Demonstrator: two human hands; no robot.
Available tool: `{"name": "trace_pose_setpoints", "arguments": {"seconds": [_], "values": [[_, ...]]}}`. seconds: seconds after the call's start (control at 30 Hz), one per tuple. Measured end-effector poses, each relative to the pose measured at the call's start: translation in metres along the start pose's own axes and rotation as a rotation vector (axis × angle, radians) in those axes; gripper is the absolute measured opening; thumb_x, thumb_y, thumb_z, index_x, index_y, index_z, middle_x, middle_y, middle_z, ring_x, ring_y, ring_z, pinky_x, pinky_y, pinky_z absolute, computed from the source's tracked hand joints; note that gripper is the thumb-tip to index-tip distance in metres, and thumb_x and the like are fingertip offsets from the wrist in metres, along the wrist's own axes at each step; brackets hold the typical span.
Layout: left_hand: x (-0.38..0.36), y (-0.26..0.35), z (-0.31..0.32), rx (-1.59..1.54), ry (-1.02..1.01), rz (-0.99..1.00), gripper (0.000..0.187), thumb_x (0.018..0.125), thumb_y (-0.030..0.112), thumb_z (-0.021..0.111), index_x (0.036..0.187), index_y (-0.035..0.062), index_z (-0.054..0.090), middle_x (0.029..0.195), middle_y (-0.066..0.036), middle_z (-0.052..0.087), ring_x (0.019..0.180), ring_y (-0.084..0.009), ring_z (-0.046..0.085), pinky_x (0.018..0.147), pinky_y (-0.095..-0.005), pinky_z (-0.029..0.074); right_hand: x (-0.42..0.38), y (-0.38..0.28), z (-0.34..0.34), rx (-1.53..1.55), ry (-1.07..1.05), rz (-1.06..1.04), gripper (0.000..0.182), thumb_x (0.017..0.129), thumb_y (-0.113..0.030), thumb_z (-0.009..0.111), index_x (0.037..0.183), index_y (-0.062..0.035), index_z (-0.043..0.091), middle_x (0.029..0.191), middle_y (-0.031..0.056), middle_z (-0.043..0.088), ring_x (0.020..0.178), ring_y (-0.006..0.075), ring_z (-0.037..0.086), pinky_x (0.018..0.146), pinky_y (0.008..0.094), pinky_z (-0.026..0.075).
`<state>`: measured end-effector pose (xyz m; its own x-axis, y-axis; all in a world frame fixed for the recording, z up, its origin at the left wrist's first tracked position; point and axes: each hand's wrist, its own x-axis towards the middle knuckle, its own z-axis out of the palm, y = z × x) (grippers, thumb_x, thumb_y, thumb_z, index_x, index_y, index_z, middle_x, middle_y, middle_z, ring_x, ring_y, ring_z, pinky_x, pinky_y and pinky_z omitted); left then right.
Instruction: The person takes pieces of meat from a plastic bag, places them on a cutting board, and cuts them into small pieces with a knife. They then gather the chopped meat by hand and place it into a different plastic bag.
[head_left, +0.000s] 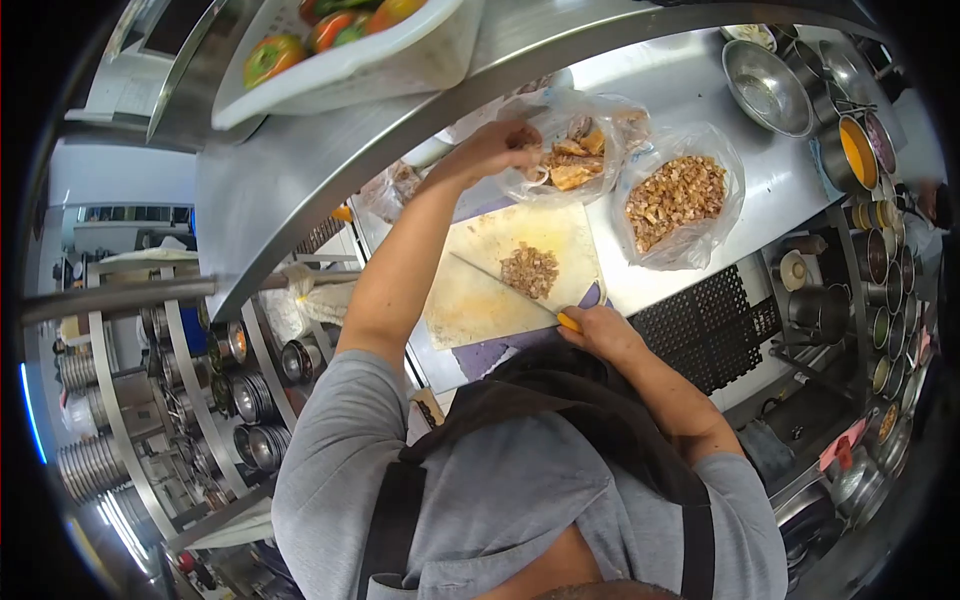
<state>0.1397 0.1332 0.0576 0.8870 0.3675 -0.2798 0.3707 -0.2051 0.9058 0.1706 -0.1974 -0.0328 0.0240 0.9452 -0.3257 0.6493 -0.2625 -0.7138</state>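
My left hand (pixel 498 152) is at the left rim of a clear plastic bag (pixel 520 187) that holds larger brown meat pieces (pixel 575 165). Its fingers are curled together, and what they grip is too small to tell. In my right hand (pixel 605 333) is the yellow handle of a knife (pixel 505 284). The blade points left across a worn, pale cutting board (pixel 470 310), beside a small pile of chopped meat (pixel 529 271). To the right, a second clear bag (pixel 680 258) is full of small chopped pieces (pixel 676 203).
A steel shelf (pixel 330 160) with a white basket of tomatoes (pixel 350 80) overhangs the counter at upper left. Purple cloth (pixel 480 357) shows under the board. A metal bowl (pixel 768 88), an orange-filled pot (pixel 857 153) and black perforated mats (pixel 690 325) are on the right.
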Motion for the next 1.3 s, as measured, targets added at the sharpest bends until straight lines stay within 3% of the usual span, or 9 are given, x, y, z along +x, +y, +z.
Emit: {"name": "trace_pose_setpoints", "arguments": {"seconds": [0.2, 0.3, 0.37, 0.5, 0.83, 0.93, 1.07, 1.2, 1.3], "values": [[-0.131, -0.066, 0.01, 0.119, -0.065, -0.22, 0.033, 0.079, 0.013, 0.075, 0.109, 0.0035, 0.065, 0.09, -0.007, 0.069, 0.087, -0.0145, 0.065, 0.078, -0.0304, 0.052, -0.004, -0.005, 0.005, 0.095, 0.098, 0.08, 0.034, 0.09, -0.037, 0.062, 0.11, -0.0091, 0.066, 0.084, 0.0249, 0.067, 0.085, 0.0427, 0.065, 0.078, 0.0506, 0.052], [-0.17, -0.113, 0.061, 0.455, -0.062, -0.16, 0.037, 0.076, 0.014, 0.073, 0.11, 0.0024, 0.065, 0.093, -0.012, 0.069, 0.088, -0.0237, 0.067, 0.081, -0.0346, 0.053, -0.003, -0.003, 0.011, 0.061, 0.114, 0.083, 0.036, 0.09, -0.037, 0.063, 0.112, -0.0092, 0.066, 0.086, 0.0247, 0.067, 0.086, 0.0431, 0.065, 0.077, 0.0496, 0.052], [-0.177, -0.157, 0.087, 0.703, 0.142, -0.006, 0.037, 0.074, 0.014, 0.07, 0.109, 0.0023, 0.066, 0.097, -0.017, 0.068, 0.091, -0.0331, 0.066, 0.083, -0.0391, 0.053, -0.004, -0.003, 0.014, 0.054, 0.145, 0.085, 0.037, 0.09, -0.037, 0.063, 0.113, -0.0091, 0.066, 0.088, 0.0241, 0.068, 0.086, 0.043, 0.065, 0.077, 0.0492, 0.052], [-0.178, -0.12, 0.076, 0.664, 0.151, -0.042, 0.033, 0.075, 0.014, 0.067, 0.107, 0.0038, 0.069, 0.101, -0.019, 0.068, 0.095, -0.035, 0.066, 0.085, -0.0422, 0.053, -0.006, -0.004, 0.019, 0.016, 0.186, 0.092, 0.036, 0.089, -0.037, 0.064, 0.112, -0.0091, 0.066, 0.087, 0.0239, 0.068, 0.086, 0.0428, 0.065, 0.076, 0.0493, 0.052], [-0.014, -0.046, 0.035, 0.688, 0.323, 0.173, 0.024, 0.08, 0.013, 0.063, 0.101, 0.006, 0.071, 0.096, -0.019, 0.07, 0.09, -0.0377, 0.067, 0.081, -0.0421, 0.053, -0.009, -0.008, 0.024, 0.001, 0.2, 0.061, 0.033, 0.091, -0.036, 0.061, 0.106, -0.0063, 0.064, 0.083, 0.0244, 0.067, 0.083, 0.0422, 0.066, 0.075, 0.0508, 0.052], [0.042, -0.049, 0.042, 0.839, 0.204, 0.259, 0.023, 0.082, 0.014, 0.061, 0.102, 0.0072, 0.071, 0.101, -0.018, 0.07, 0.095, -0.0361, 0.066, 0.083, -0.0421, 0.053, -0.011, -0.011, 0.019, 0.01, 0.179, 0.063, 0.033, 0.091, -0.036, 0.061, 0.106, -0.0065, 0.063, 0.082, 0.0237, 0.067, 0.082, 0.0419, 0.066, 0.074, 0.0514, 0.052], [0.094, -0.074, 0.031, 1.197, 0.009, -0.093, 0.026, 0.081, 0.013, 0.066, 0.105, 0.004, 0.072, 0.112, -0.016, 0.069, 0.108, -0.0365, 0.063, 0.094, -0.0407, 0.052, -0.01, -0.007, 0.02, 0.03, 0.132, 0.076, 0.034, 0.092, -0.035, 0.059, 0.112, -0.0075, 0.06, 0.083, 0.0223, 0.067, 0.082, 0.0409, 0.066, 0.075, 0.0519, 0.052], [0.104, -0.106, 0.021, 1.222, 0.257, 0.192, 0.026, 0.091, 0.013, 0.052, 0.109, 0.0051, 0.068, 0.115, -0.016, 0.068, 0.115, -0.0348, 0.057, 0.094, -0.0409, 0.052, -0.011, -0.005, 0.019, 0.075, 0.12, 0.074, 0.034, 0.092, -0.035, 0.059, 0.114, -0.0077, 0.06, 0.082, 0.0219, 0.068, 0.082, 0.0405, 0.066, 0.074, 0.0516, 0.052], [0.102, -0.094, 0.02, 1.185, 0.196, 0.043, 0.035, 0.087, 0.005, 0.052, 0.12, 0.0055, 0.062, 0.117, -0.021, 0.064, 0.113, -0.0358, 0.059, 0.096, -0.0439, 0.048, -0.011, -0.005, 0.013, 0.086, 0.095, 0.079, 0.034, 0.092, -0.034, 0.059, 0.113, -0.0078, 0.06, 0.083, 0.022, 0.068, 0.082, 0.0407, 0.066, 0.074, 0.0517, 0.052]]}}
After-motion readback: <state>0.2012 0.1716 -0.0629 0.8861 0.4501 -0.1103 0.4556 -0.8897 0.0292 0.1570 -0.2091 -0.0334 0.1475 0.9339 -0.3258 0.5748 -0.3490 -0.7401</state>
